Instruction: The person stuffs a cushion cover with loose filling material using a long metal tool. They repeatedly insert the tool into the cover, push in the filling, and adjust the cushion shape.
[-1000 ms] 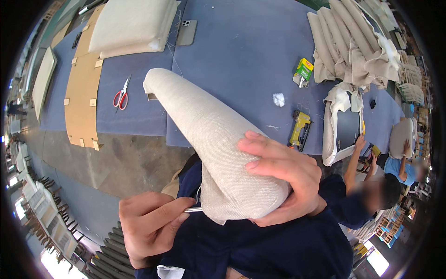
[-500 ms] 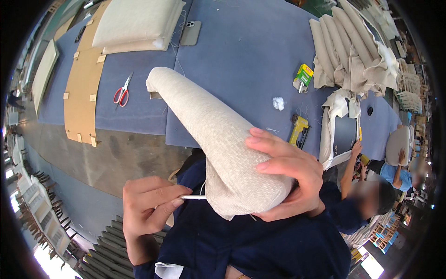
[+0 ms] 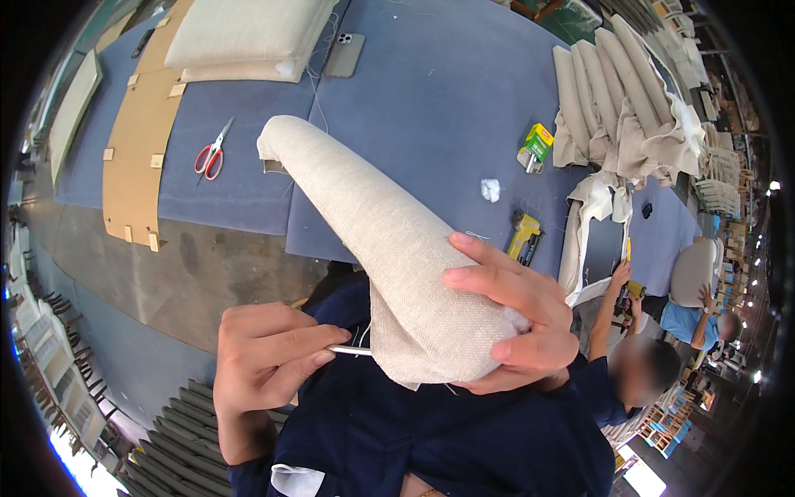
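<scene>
A long beige fabric-covered padded piece [image 3: 406,257], narrow at its far left end and broad near me, hangs over the front edge of the table. My right hand [image 3: 534,323] grips its broad end, fingers spread over the cloth. A bit of white stuffing [image 3: 518,320] shows beside those fingers. Pinched between thumb and fingers, my left hand [image 3: 269,356] holds a thin metal rod [image 3: 351,350]. The rod's other end meets the loose fabric edge, where its tip is hidden. A loose pale thread hangs close by.
On the blue table [image 3: 414,108] lie red-handled scissors [image 3: 214,157], a phone [image 3: 344,56], a stuffing tuft [image 3: 490,190], a green-yellow box [image 3: 537,145] and a yellow staple gun [image 3: 523,236]. Beige cushions [image 3: 240,41] and covered pieces [image 3: 609,99] lie farther back. A co-worker [image 3: 609,381] works at right.
My right hand has shifted its grip, and white stuffing now shows by its fingers. My left hand keeps the rod at the fabric edge. The view has tilted slightly.
</scene>
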Demonstrator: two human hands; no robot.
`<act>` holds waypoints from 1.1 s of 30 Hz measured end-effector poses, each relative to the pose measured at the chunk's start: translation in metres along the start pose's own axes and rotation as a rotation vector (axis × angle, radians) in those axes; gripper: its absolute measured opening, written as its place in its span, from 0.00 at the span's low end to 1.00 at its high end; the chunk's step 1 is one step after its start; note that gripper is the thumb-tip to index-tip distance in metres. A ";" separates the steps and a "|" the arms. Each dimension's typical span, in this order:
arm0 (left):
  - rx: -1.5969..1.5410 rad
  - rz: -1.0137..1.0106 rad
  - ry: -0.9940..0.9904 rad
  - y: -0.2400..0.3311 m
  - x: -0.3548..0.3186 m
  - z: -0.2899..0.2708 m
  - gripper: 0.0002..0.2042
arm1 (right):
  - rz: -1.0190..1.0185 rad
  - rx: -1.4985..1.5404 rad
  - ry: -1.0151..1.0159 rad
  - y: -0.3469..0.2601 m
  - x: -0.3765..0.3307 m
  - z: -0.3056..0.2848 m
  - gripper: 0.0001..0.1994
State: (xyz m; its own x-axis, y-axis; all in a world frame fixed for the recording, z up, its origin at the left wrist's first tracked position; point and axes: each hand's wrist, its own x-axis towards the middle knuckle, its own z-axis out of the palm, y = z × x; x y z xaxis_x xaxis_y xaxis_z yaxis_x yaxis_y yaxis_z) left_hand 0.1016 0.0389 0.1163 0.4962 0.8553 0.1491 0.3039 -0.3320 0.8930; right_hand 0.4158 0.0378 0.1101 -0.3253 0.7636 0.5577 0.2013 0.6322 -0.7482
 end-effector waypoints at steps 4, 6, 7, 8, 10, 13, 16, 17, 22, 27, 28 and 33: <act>0.010 -0.023 -0.016 -0.001 -0.002 -0.009 0.10 | -0.043 -0.067 0.043 0.001 0.001 0.006 0.23; -0.004 -0.027 -0.004 -0.005 -0.006 -0.010 0.09 | -0.043 -0.065 0.047 0.002 0.002 0.005 0.22; -0.020 -0.032 -0.001 -0.007 -0.007 -0.009 0.09 | -0.044 -0.066 0.044 0.001 0.003 0.003 0.22; -0.033 -0.036 -0.001 -0.009 -0.008 -0.010 0.10 | -0.047 -0.067 0.034 0.002 0.004 0.001 0.21; 0.023 -0.078 -0.055 -0.013 -0.011 -0.018 0.09 | -0.068 -0.073 0.008 0.003 0.006 -0.003 0.19; 0.056 -0.118 -0.095 -0.016 -0.017 -0.028 0.10 | -0.083 -0.076 -0.046 0.003 0.004 -0.012 0.19; 0.000 -0.129 -0.097 -0.021 -0.026 -0.036 0.11 | -0.049 -0.068 -0.114 0.000 0.005 -0.020 0.22; -0.023 -0.129 -0.099 -0.023 -0.026 -0.038 0.11 | -0.050 -0.067 -0.110 0.001 0.005 -0.021 0.21; -0.050 -0.019 0.011 -0.034 -0.019 -0.044 0.10 | -0.012 -0.044 -0.110 -0.006 0.001 -0.031 0.20; -0.012 -0.078 0.228 -0.029 0.020 -0.028 0.14 | 0.163 0.426 0.115 0.004 -0.013 -0.026 0.17; -0.007 -0.056 0.246 -0.024 0.033 -0.021 0.14 | 0.249 0.562 0.178 0.006 -0.015 -0.024 0.16; 0.009 -0.002 0.234 0.010 0.105 0.025 0.12 | 0.807 0.730 0.235 0.006 0.011 -0.035 0.19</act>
State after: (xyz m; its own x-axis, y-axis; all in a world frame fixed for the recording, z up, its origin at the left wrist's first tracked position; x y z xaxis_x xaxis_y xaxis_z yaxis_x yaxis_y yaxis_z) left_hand 0.1769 0.1151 0.1307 0.2937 0.9247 0.2422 0.3123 -0.3323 0.8899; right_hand 0.4457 0.0543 0.1239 -0.1453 0.9708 -0.1911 -0.3423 -0.2305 -0.9109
